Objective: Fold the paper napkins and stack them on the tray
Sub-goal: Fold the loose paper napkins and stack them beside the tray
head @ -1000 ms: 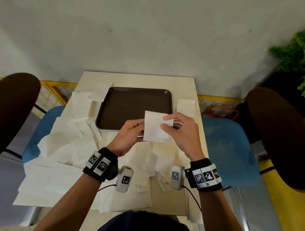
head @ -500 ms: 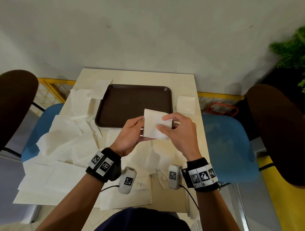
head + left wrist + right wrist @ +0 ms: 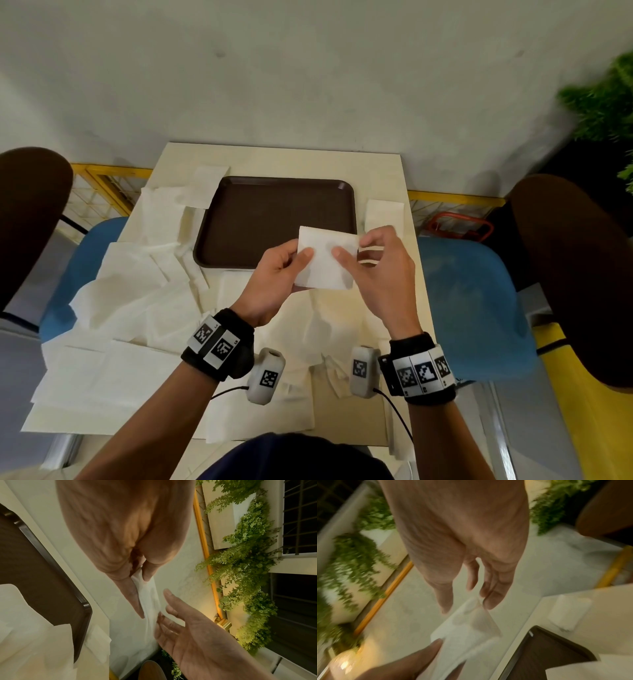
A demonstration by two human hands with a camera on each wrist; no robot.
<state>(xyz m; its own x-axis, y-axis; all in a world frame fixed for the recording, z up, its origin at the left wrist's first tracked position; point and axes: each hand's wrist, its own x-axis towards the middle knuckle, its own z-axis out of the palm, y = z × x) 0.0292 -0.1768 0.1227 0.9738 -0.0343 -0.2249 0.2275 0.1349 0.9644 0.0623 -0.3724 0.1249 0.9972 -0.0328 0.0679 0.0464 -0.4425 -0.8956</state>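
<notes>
Napkin work is at the folding step: a small white folded paper napkin (image 3: 323,262) is held up in the air above the near rim of the dark brown rectangular plastic tray (image 3: 239,219), between both hands. The left hand (image 3: 274,277) pinches its left edge, thumb on the near face and fingers behind; the left wrist view shows that pinch plainly. The right hand (image 3: 380,270) has its thumb on the near face by the right edge, but its fingers look loosely spread, so whether it truly grips is hard to tell. Nearer the body, unfolded white napkins (image 3: 137,308) lie heaped over the cream table (image 3: 281,159). Nothing lies on the tray yet. The next move, I judge, calls for squaring the edges, then lowering the napkin forward onto the tray floor.
</notes>
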